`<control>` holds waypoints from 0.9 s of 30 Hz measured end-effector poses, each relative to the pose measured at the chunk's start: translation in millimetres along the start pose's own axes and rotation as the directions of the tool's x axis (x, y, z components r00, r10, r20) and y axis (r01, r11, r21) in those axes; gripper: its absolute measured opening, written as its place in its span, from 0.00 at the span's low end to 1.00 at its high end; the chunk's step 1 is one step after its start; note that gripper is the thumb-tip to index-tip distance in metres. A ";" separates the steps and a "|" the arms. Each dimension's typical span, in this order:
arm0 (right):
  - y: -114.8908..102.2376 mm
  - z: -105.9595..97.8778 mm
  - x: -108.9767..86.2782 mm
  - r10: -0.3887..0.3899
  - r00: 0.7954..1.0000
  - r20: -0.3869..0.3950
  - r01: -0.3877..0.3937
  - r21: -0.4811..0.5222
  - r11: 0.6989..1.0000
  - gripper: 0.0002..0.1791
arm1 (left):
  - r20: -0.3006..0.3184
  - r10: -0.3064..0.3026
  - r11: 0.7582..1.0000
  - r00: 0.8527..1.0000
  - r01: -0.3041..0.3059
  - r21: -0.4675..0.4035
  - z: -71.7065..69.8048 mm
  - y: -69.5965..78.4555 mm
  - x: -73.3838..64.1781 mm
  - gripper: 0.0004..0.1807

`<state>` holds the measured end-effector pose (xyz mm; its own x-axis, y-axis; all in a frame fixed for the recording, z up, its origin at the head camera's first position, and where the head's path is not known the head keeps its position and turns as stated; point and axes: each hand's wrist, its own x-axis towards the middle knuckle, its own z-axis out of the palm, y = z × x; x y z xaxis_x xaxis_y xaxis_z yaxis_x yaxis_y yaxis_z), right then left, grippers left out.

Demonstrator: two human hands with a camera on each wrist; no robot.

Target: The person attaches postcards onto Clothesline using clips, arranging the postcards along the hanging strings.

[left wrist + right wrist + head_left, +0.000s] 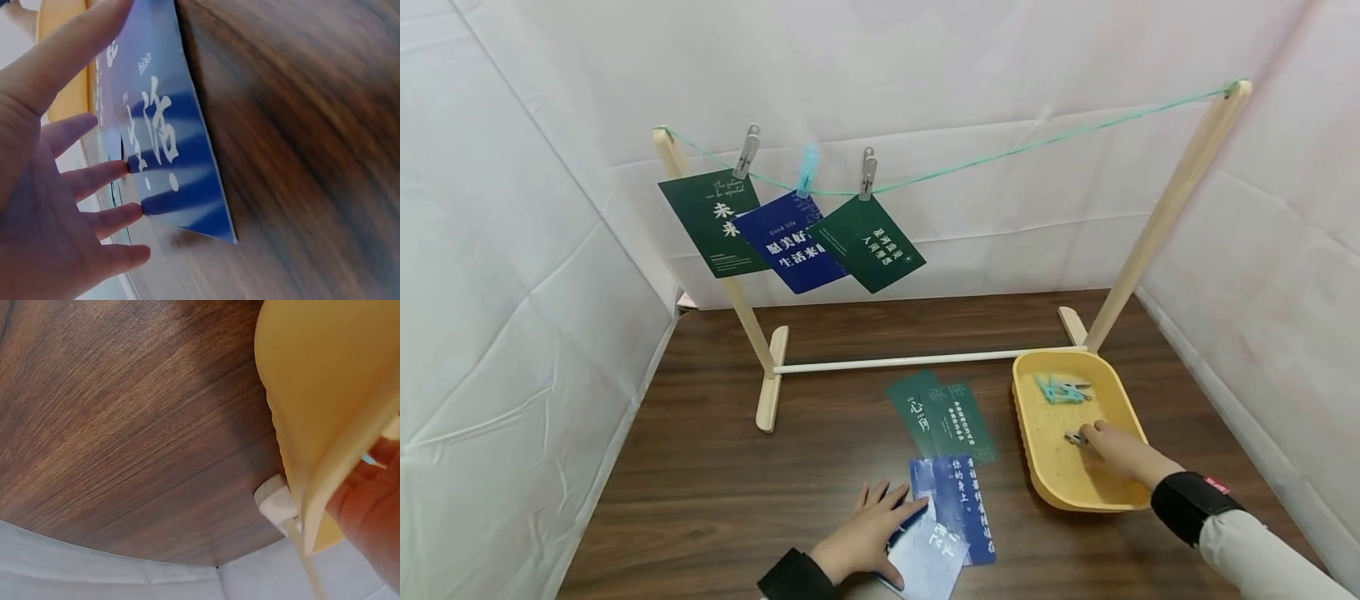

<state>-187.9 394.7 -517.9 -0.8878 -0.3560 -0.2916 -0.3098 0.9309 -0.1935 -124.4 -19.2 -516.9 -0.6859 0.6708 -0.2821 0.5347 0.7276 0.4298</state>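
Note:
In the head view my left hand [868, 533] spreads its fingers over a blue card [932, 554] with white writing. The left wrist view shows the straight fingertips [134, 209] right at the edge of that card, with the thumb stretched across above it. My right hand [1116, 446] reaches into a yellow plastic basket [1048, 492] and pinches a grey clothespin [1075, 438] near its floor. Teal clothespins [1060, 392] and a grey one lie farther back in the basket. In the right wrist view the basket wall hides most of the right hand [375, 512].
Another blue card [977, 517] and two green cards [958, 417] lie on the wooden table [700, 500]. Behind stands a wooden frame [1172, 208] with a green string [1045, 143]. Clothespins hold two green cards [872, 250] and a blue card [790, 250] on the string's left half.

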 end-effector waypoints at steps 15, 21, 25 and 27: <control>-6.1 6.6 -0.1 0.032 0.997 -0.071 -0.031 0.016 0.999 0.09 | -0.123 -0.013 0.968 0.992 0.044 0.248 0.3 -2.5 26.8 0.63; -3.5 8.3 2.7 0.039 0.997 -0.071 -0.037 0.030 0.999 0.07 | -0.106 -0.058 0.964 0.993 0.083 0.254 -1.2 -1.9 29.4 0.59; -2.4 7.1 2.9 0.046 0.997 -0.064 -0.045 0.028 0.999 0.07 | -0.141 -0.063 0.978 0.988 0.089 0.190 -1.7 -4.7 27.2 0.53; -2.4 5.9 3.0 0.034 0.997 -0.067 -0.033 0.029 0.999 0.08 | -0.163 -0.065 0.986 0.984 0.089 0.142 -2.0 -7.8 24.7 0.51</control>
<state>-187.8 391.0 -523.9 -0.9187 -0.3175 -0.2350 -0.2708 0.9393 -0.2107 -146.5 -8.6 -525.5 -0.7906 0.5896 -0.1654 0.5367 0.7972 0.2765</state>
